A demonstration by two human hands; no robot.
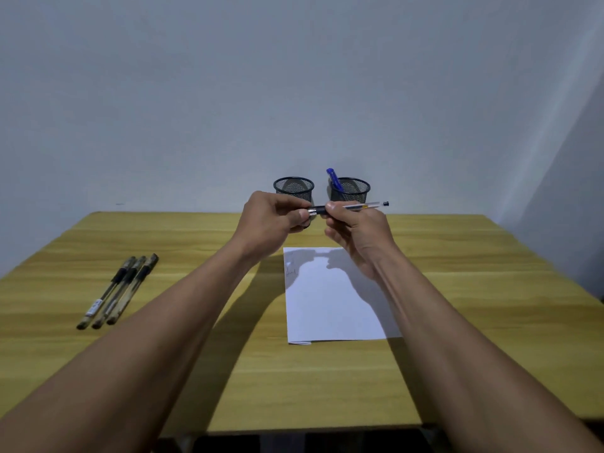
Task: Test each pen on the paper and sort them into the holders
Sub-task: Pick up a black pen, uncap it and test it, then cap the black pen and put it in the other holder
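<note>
Wooden table (pixel 457 289) w/ lots of bare room centre-left; far edge by wall. L hand (pixel 273 214) and R hand (pixel 356 230) both pinched shut on clear pen (pixel 354 207), held level in air above white paper (pixel 330 302), just in front of 2 mesh holders: left holder (pixel 293 188) and right holder (pixel 351 189) w/ blue pen (pixel 334 178). Three pens (pixel 119 291) lie side by side far left, well apart from hands.

Dim, even light from above throws soft arm shadows across the paper (pixel 333 299) and bench (pixel 196 243); wide-angle bending at the edges.
</note>
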